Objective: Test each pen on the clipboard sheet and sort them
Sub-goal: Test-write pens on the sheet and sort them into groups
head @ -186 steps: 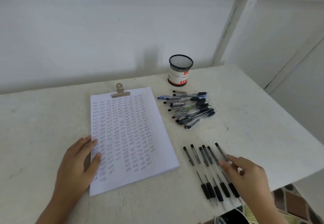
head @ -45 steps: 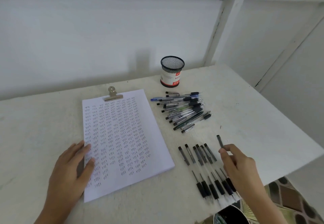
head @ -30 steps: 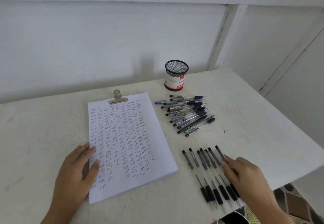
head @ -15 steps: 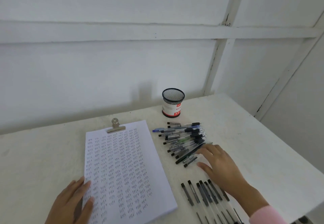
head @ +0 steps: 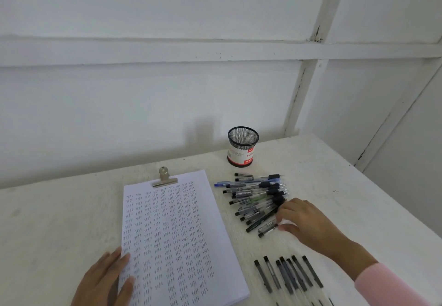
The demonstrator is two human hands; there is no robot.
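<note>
White-painted wall boards are standing behind a rough white table, where a white clipboard sheet filled with rows of small handwritten marks is lying under a silver metal clip. A black mesh pen cup with a white and red label is standing upright near the wall, just beyond the sheet's far right corner.

A loose pile of clear and black pens is lying just to the right of the sheet, with one blue-capped pen poking out toward the paper. Nearer the table's front edge, a neat row of black-capped clear pens is lying side by side, apart from the pile.

The left hand is resting flat on the sheet's near left corner, fingers straight and together, pressing the paper down. The right hand, coming out of a pink sleeve, is reaching into the near right end of the pile. Its fingers are curling over the pen ends while the thumb is touching a clear pen with a black tip; I cannot tell whether that pen is actually being pinched.
</note>
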